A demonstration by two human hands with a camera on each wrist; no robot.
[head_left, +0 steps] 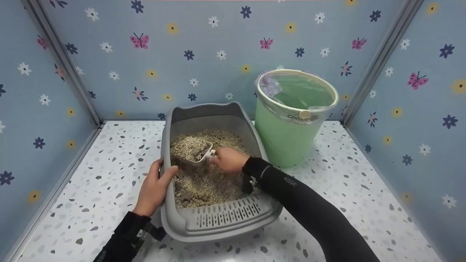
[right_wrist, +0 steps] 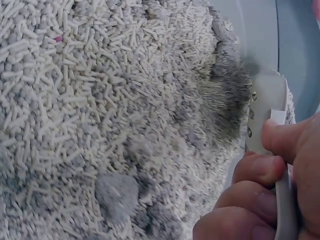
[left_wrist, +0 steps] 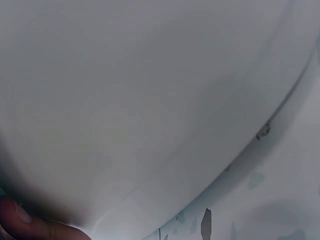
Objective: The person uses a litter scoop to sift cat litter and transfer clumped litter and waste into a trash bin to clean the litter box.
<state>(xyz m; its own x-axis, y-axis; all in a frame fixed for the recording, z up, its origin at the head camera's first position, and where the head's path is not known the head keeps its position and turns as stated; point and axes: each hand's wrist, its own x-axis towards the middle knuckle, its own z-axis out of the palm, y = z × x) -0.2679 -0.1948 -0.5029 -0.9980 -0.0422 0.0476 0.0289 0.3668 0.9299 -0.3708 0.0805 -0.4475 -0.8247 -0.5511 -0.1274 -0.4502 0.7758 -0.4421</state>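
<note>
My right hand [head_left: 230, 160] grips the handle of a pale litter scoop [head_left: 208, 154], with fingers and thumb wrapped round it in the right wrist view. The scoop is heaped with pellet litter and a few greyish lumps, just above the litter [head_left: 207, 185] in a grey litter box [head_left: 218, 234]. On the box's left side, my left hand [head_left: 153, 187] holds the rim, thumb over the inner edge. The left wrist view shows mostly the box's outer wall [left_wrist: 150, 100], with only part of that hand. A grey clump [right_wrist: 117, 195] lies among the pellets in the right wrist view.
Right behind the box stands a green bin [head_left: 284, 142] lined with a clear plastic bag [head_left: 271, 87]. The speckled floor [head_left: 109, 174] is bounded by blue panels [head_left: 218, 40] patterned with flowers and butterflies. Slots mark the box's front ledge [head_left: 229, 214].
</note>
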